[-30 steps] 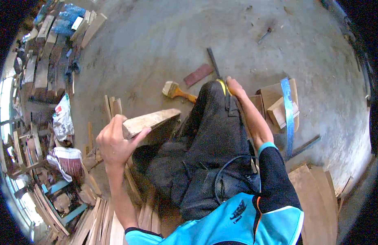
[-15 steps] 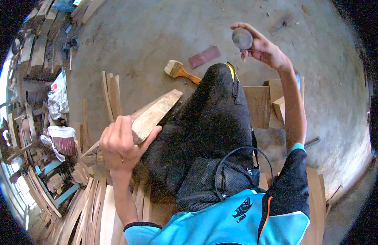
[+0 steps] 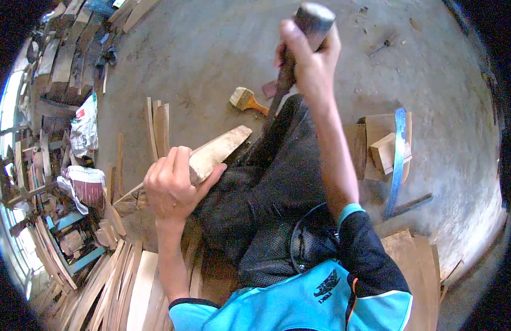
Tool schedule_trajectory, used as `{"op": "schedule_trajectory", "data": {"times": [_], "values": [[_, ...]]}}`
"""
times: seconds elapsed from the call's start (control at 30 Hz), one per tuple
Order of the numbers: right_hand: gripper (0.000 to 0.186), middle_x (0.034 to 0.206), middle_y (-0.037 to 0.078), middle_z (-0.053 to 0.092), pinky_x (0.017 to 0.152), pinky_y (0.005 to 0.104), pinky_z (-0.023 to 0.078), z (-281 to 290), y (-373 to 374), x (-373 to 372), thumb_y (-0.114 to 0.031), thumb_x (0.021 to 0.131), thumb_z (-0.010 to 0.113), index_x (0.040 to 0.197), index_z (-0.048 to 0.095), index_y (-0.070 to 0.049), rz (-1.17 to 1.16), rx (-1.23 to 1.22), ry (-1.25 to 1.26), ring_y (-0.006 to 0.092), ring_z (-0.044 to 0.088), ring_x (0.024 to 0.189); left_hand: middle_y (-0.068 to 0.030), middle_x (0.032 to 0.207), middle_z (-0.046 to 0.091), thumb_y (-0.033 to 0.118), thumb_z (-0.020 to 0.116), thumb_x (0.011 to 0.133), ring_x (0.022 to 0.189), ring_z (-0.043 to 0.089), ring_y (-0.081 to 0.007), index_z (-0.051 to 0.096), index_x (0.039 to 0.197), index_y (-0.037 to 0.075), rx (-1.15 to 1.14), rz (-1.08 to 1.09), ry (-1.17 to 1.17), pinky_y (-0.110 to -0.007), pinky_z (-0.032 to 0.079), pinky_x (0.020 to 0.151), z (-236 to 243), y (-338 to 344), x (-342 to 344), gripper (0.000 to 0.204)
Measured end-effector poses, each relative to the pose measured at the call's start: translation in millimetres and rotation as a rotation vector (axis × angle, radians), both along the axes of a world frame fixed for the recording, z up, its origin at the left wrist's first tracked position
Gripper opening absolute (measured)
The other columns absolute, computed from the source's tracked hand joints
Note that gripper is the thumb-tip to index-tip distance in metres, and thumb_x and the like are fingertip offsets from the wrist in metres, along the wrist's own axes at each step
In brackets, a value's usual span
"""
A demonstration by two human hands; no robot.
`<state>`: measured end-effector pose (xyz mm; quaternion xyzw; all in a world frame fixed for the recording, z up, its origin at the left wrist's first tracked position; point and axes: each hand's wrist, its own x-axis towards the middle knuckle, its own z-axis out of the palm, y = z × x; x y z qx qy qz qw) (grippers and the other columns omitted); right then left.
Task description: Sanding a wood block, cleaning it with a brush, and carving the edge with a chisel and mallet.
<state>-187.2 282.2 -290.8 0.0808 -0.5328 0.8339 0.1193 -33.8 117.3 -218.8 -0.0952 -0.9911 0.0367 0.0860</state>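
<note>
My left hand (image 3: 171, 179) is closed on the near end of a pale, tapered wooden piece (image 3: 219, 151), with the thumb along its right side. The piece points away to the right, beside my dark-trousered leg. Farther forward, my right hand (image 3: 317, 63) is wrapped round the thick, round-ended handle of a long dark tool (image 3: 315, 19). Its narrow dark part slants down toward my knee, apart from the wooden piece; its exact kind is unclear. Past my knee a paintbrush (image 3: 243, 99) with pale bristles and an orange-brown handle lies on the floor.
A reddish-brown flat piece (image 3: 269, 89) lies partly hidden behind the tool. On the right are a wooden block (image 3: 383, 153) on boards and a curved blue strip (image 3: 398, 160). Wood strips (image 3: 114, 281), a white bag (image 3: 84, 126) and stacked planks crowd the left.
My right hand has moved left and farther forward, tilting the tool so its long dark part shows. My left hand still holds the wooden piece, shifted slightly right in view.
</note>
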Motion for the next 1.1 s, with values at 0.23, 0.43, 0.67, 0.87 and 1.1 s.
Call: {"op": "schedule_trajectory", "data": {"times": [0.23,0.43,0.67,0.87,1.1], "values": [[0.019,0.063,-0.003,0.045,0.049,0.0204,0.036,-40.3,-40.9,30.5,-0.005,0.067,0.061,0.077,0.046,-0.005,0.122,-0.176,-0.137,0.005,0.042,0.056,-0.0082,0.058,0.046,0.039,0.067,0.061,0.051,0.051,-0.025,0.044,0.065,0.006,-0.006,0.011,0.024,-0.034,0.04,0.046,-1.0,0.6,5.3,0.04],[0.023,0.067,-0.002,0.047,0.057,0.0191,0.038,-41.1,-51.3,38.2,-0.006,0.065,0.064,0.08,0.047,-0.003,0.003,-0.139,-0.087,0.0043,0.043,0.063,-0.0079,0.057,0.046,0.039,0.068,0.06,0.051,0.051,-0.0249,0.044,0.066,0.006,-0.009,0.027,0.019,-0.034,0.04,0.047,-1.9,-0.4,-0.4,0.041],[0.026,0.058,0.001,0.053,0.052,0.0219,0.042,-45.5,-63.8,48.3,-0.01,0.062,0.066,0.08,0.049,-0.002,0.039,-0.027,-0.071,0.0043,0.048,0.054,-0.0081,0.058,0.046,0.038,0.068,0.06,0.051,0.051,-0.0257,0.045,0.066,0.006,0.023,0.038,0.012,-0.035,0.04,0.047,1.8,-2.6,-10.4,0.04],[0.021,0.06,-0.001,0.052,0.051,0.0181,0.04,-35.1,-57.0,55.5,0.001,0.062,0.059,0.079,0.048,-0.001,-0.004,0.095,0.134,0.004,0.048,0.053,-0.0085,0.058,0.047,0.037,0.069,0.059,0.052,0.051,-0.0265,0.045,0.067,0.006,0.013,0.044,0.008,-0.035,0.04,0.047,2.7,-2.8,-15.1,0.04],[0.022,0.062,-0.002,0.052,0.05,0.0184,0.04,-35.5,-55.0,51.5,-0.001,0.062,0.061,0.081,0.049,-0.002,-0.004,0.056,0.153,0.0029,0.047,0.054,-0.0079,0.057,0.047,0.035,0.07,0.058,0.051,0.05,-0.0262,0.046,0.066,0.005,0.046,0.027,0.021,-0.035,0.04,0.047,0.5,-4.6,-14.9,0.04]]}}
